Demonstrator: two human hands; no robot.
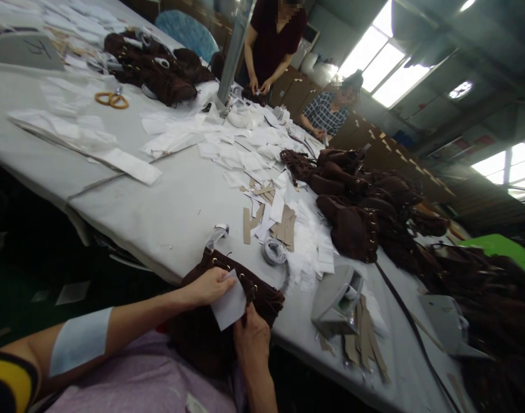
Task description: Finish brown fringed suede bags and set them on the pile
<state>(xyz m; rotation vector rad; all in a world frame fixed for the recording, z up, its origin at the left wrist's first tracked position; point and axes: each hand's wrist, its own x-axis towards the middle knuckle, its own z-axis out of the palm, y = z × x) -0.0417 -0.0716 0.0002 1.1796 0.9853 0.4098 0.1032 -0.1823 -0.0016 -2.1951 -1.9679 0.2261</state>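
Observation:
A dark brown drawstring bag (202, 338) with brass eyelets along its top rests on my lap against the table edge. My left hand (211, 287) pinches a square of white paper (229, 304) over the bag's front. At the drawstring, just right of the paper, my right hand (254, 332) has its fingers closed on the bag's cord or rim; exactly what they grip is partly hidden. Clear plastic wrapping covers a ring (219, 230) at the bag's far side, and a wrapped strap coil (274, 251) lies by its right end.
Paper and tan card strips (283, 226) lie beyond the bag. A grey tape dispenser (337, 298) stands to the right, with piled brown bags (352, 223) behind it. Yellow-handled scissors (112, 100) lie far left. Two people work across the table near a metal post (236, 54).

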